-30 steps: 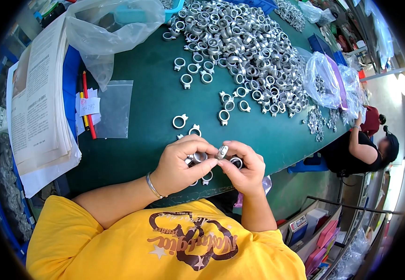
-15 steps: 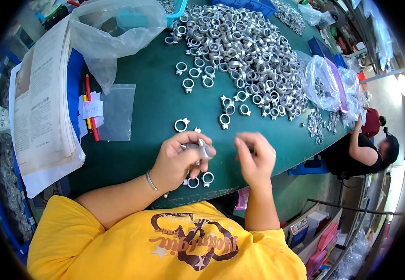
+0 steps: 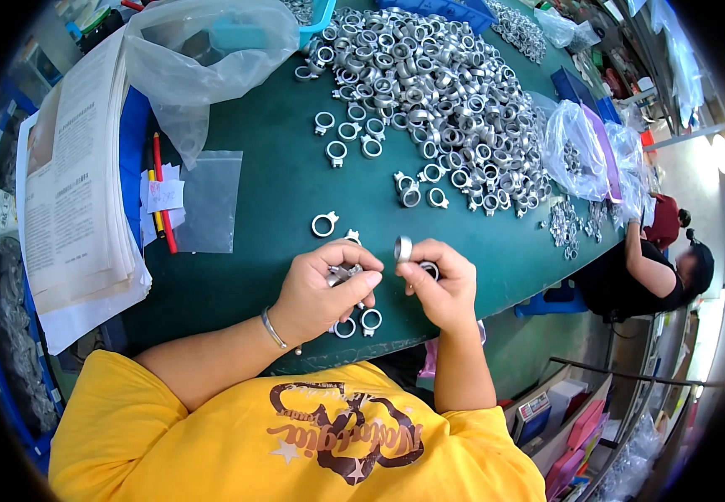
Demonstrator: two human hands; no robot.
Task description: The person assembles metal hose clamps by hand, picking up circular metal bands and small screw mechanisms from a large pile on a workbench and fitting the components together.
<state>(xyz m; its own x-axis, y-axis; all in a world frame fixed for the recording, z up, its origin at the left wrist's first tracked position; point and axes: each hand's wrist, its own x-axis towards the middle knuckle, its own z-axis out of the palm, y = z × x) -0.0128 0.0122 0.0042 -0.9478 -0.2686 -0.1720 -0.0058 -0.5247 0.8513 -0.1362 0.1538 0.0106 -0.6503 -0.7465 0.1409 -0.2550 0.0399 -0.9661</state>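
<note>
My left hand (image 3: 325, 287) is closed around several small silver metal rings (image 3: 340, 274), partly hidden by the fingers. Its thumb and forefinger tips meet near my right hand. Between the thumb and fingertips of my right hand (image 3: 446, 289) a silver metal ring (image 3: 405, 248) is held up, seen nearly edge-on. A second ring (image 3: 432, 268) shows tucked within the same hand. Just beyond my left hand a loose ring (image 3: 325, 224) with a small lug lies on the green table (image 3: 275, 201). More rings (image 3: 370, 321) lie close below that hand, near the table edge.
A large heap of similar rings (image 3: 454, 92) covers the far middle of the table. A plastic bag (image 3: 187, 92), papers (image 3: 78, 184), markers (image 3: 158, 167) and a zip bag (image 3: 214, 201) are at left. A person (image 3: 655, 272) sits at the right beside clear bags (image 3: 576, 142).
The ring that lay on the table beyond my hands is gone from there. My right hand has shifted slightly left and now shows a ring at its fingertips. My left fingers have closed more.
</note>
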